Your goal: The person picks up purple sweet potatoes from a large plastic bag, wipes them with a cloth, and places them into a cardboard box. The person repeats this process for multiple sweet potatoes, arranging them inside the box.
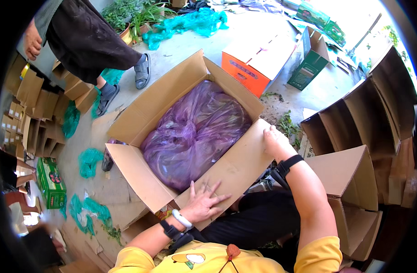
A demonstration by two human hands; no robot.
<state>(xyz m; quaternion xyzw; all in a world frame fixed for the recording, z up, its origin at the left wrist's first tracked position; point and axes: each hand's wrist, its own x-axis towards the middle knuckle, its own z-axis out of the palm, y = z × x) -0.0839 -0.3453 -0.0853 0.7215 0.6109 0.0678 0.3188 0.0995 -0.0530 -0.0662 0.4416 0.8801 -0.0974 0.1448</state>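
An open cardboard box stands before me, its flaps spread outward. Inside it lies a full, gathered purple plastic bag; what fills the bag cannot be made out. My left hand rests flat with spread fingers on the box's near flap. At the right end of that same flap is my right hand, its fingers over the edge and the thumb side hidden; whether it grips the cardboard is unclear. Each wrist wears a black strap.
Beyond the box are an orange and white carton and a green carton. Open cardboard boxes crowd the right side. Green plastic bags and leaf scraps litter the floor. A person in sandals stands at upper left.
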